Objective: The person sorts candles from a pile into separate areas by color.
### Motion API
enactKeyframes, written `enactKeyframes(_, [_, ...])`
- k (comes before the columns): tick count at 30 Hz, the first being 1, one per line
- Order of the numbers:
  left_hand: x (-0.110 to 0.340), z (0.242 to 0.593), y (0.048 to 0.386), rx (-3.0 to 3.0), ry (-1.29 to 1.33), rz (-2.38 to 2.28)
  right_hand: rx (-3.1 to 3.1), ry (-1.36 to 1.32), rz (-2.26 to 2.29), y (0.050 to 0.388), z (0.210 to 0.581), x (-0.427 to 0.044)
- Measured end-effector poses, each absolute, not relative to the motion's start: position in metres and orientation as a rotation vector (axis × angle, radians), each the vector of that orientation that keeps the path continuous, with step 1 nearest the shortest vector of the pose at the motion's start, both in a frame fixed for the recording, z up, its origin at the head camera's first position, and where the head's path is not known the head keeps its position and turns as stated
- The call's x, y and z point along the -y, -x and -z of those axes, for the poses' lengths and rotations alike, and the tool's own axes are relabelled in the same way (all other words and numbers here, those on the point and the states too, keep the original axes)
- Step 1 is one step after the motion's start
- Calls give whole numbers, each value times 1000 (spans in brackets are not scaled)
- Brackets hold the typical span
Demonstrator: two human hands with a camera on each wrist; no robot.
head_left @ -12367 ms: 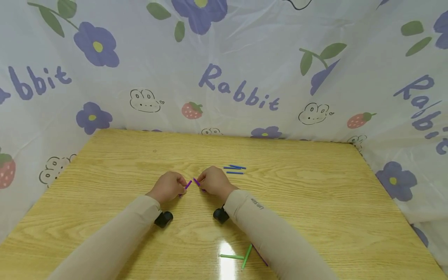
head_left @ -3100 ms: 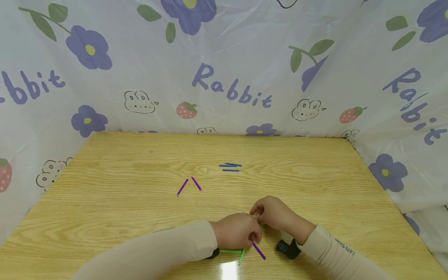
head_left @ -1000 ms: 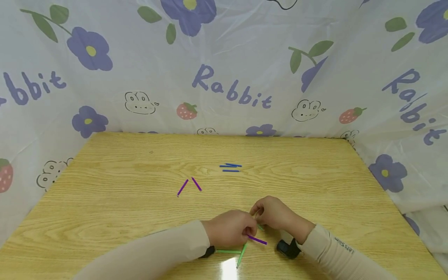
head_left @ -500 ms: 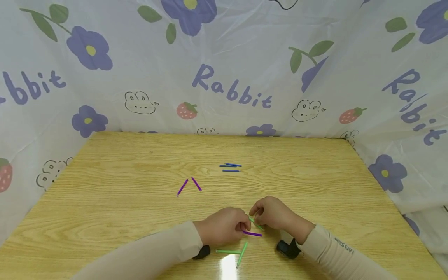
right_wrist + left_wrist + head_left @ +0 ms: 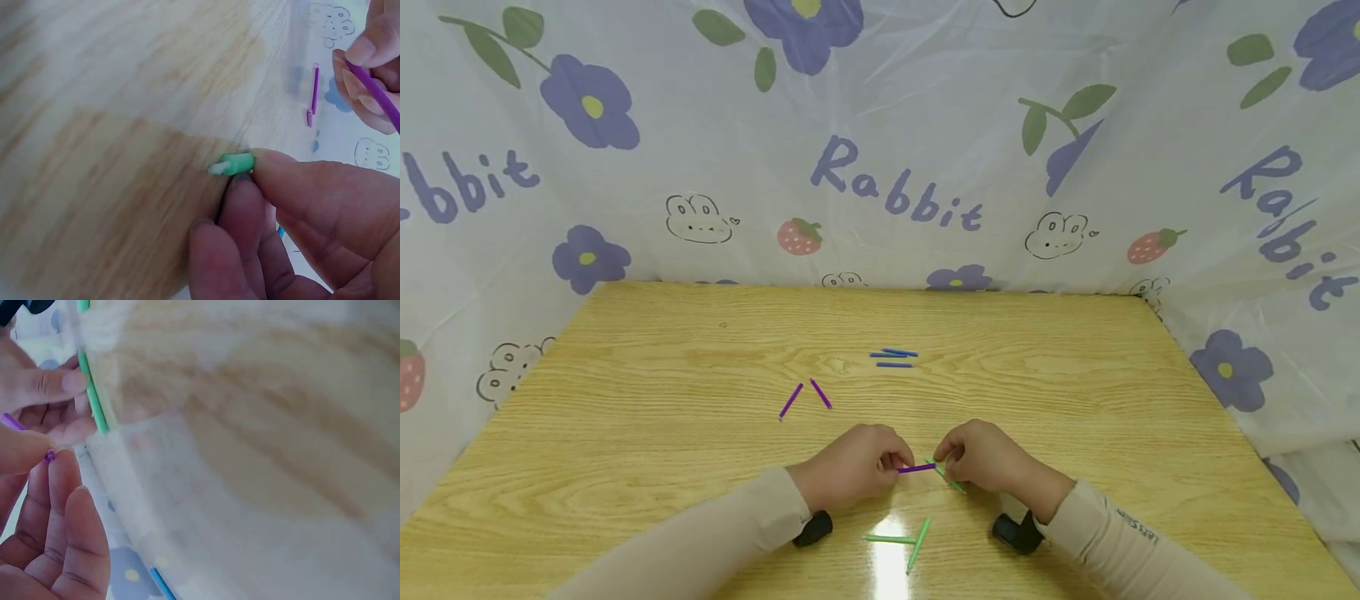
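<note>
In my head view, the left hand (image 5: 852, 468) pinches a purple candle (image 5: 916, 468) beside the right hand (image 5: 991, 457) and its green candle (image 5: 957, 486). The left wrist view shows me that narrow grip; the right wrist view, green pinched near its wick (image 5: 217, 168).

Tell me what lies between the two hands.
In the head view, a purple stick held by the left hand, and part of a green stick held by the right hand.
</note>
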State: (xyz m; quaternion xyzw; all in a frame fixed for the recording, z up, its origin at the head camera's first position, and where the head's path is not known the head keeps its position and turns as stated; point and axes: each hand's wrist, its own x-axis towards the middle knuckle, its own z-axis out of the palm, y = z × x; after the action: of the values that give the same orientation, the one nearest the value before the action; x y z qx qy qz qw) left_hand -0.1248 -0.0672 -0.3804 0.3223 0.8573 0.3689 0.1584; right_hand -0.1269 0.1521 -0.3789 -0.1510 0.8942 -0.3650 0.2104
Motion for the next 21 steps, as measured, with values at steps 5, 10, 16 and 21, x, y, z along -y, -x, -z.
enactKeyframes(5, [75, 379, 129, -2498, -896, -1093, -2486, 405, 1020, 129, 380, -151])
enactKeyframes(10, [85, 377, 131, -2537, -834, -1125, -2481, 405, 1017, 129, 381, -151])
enactKeyframes(16, [96, 375, 134, -2566, -752, -1183, -2466, 398, 1030, 128, 380, -152])
enactKeyframes(21, [103, 375, 136, -2575, -675, -1210, -2462, 389, 1034, 127, 379, -152])
